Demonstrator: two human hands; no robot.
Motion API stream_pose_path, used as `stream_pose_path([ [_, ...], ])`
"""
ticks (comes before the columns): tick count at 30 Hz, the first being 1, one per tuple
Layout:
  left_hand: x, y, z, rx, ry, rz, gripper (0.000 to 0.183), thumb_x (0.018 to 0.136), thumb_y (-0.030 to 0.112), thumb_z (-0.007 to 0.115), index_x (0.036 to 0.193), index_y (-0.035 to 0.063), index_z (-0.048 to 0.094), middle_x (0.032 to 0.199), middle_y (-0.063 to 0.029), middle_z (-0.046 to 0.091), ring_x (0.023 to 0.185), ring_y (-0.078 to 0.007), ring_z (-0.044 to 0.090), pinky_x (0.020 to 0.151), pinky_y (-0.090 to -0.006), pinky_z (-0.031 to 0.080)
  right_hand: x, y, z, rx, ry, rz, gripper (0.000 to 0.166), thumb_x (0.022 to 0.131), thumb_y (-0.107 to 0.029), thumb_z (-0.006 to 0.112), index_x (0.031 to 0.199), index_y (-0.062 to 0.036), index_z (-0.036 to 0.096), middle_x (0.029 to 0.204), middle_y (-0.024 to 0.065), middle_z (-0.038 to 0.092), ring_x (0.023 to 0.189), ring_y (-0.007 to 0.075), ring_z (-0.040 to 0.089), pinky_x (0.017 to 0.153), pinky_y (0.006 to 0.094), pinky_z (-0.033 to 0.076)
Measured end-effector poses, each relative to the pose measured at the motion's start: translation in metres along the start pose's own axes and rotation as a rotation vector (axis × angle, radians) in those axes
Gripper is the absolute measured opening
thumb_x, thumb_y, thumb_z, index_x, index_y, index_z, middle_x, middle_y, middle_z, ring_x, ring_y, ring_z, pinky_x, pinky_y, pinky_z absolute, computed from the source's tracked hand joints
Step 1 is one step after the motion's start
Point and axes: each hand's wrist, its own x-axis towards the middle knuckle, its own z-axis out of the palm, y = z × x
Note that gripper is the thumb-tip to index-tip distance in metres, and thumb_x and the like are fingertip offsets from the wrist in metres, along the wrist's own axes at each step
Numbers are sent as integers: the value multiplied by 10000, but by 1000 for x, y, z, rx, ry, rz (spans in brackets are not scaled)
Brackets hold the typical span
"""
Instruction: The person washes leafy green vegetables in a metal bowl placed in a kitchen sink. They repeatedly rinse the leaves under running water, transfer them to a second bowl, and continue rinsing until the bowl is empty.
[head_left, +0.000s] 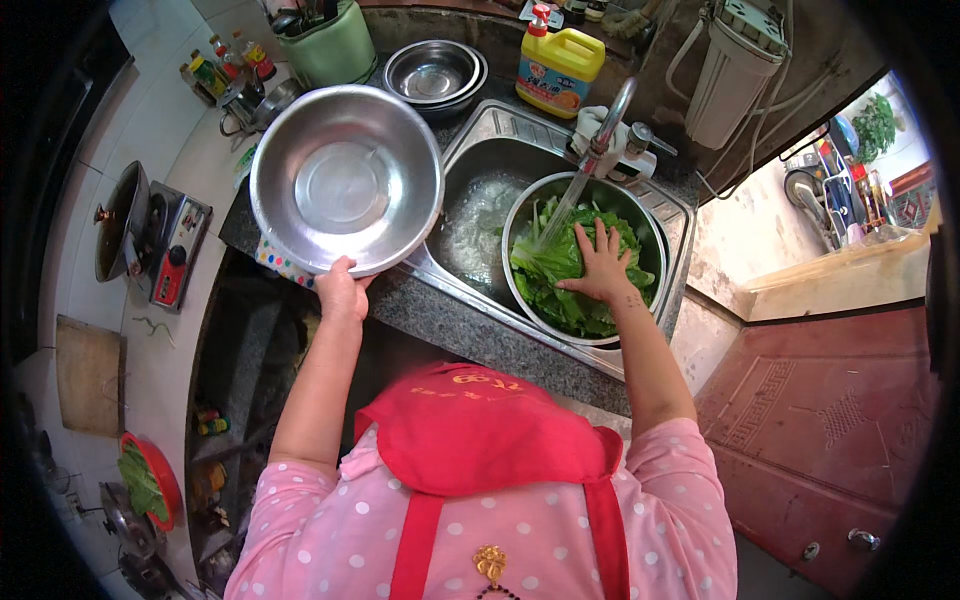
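Note:
My left hand (345, 291) grips the near rim of a wide stainless steel basin (337, 176), which is tipped so that its bare inside faces me. My right hand (600, 264) is spread flat, fingers apart, on leafy green lettuce (555, 300). The leaves fill a second metal basin (512, 281) standing in the right part of the steel sink (461, 161). Water runs from the curved faucet (616, 112) onto the leaves, just left of my fingers. Shallow, rippled water (480, 225) shows in the sink's left part.
Stacked metal bowls (431, 71) and a yellow detergent jug (559, 67) stand behind the sink. A white glove (592, 127) lies by the faucet. At left are a gas stove (180, 247), sauce bottles (225, 60) and a red bowl of greens (161, 480). A red door (817, 420) is at right.

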Motion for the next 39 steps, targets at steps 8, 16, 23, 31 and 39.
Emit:
stream_pose_path([
  [8,33,-44,-53,-379,33,-288,459,706,-93,429,1163,-79,385,1139,-212,488,1035,-403,544,855,-560,515,-18,-17,29,122,140,-162,485,672,-54,650,1135,-164,557,998,135,515,899,338,556,693,425,495],
  [16,40,-51,-48,-534,-31,-212,491,870,124,589,1277,-43,369,1283,-209,441,1166,-402,454,964,-566,437,10,-29,-33,185,414,14,460,684,13,598,1123,-121,571,1121,172,520,963,353,548,747,424,502],
  [23,-22,-71,-15,-326,-168,-537,729,837,343,663,1292,-4,211,1175,-231,451,1025,-380,530,907,-524,461,6,-61,-1,546,-104,-248,563,805,-243,653,1309,-95,448,1402,203,359,1254,383,387,1041,407,340],
  [31,-38,-107,28,500,-629,-118,244,901,129,563,1114,23,509,1067,-108,588,864,-176,614,679,-283,528,-23,33,-34,579,115,307,396,863,-262,580,1175,-21,545,1124,197,597,1039,352,574,877,393,461],
  [39,-46,-148,121,982,-979,781,442,804,128,629,1219,45,502,1234,-162,509,1158,-296,462,977,-366,370,-51,-36,35,531,21,-12,395,758,-155,664,1085,8,516,1082,252,488,988,419,497,847,449,439],
])
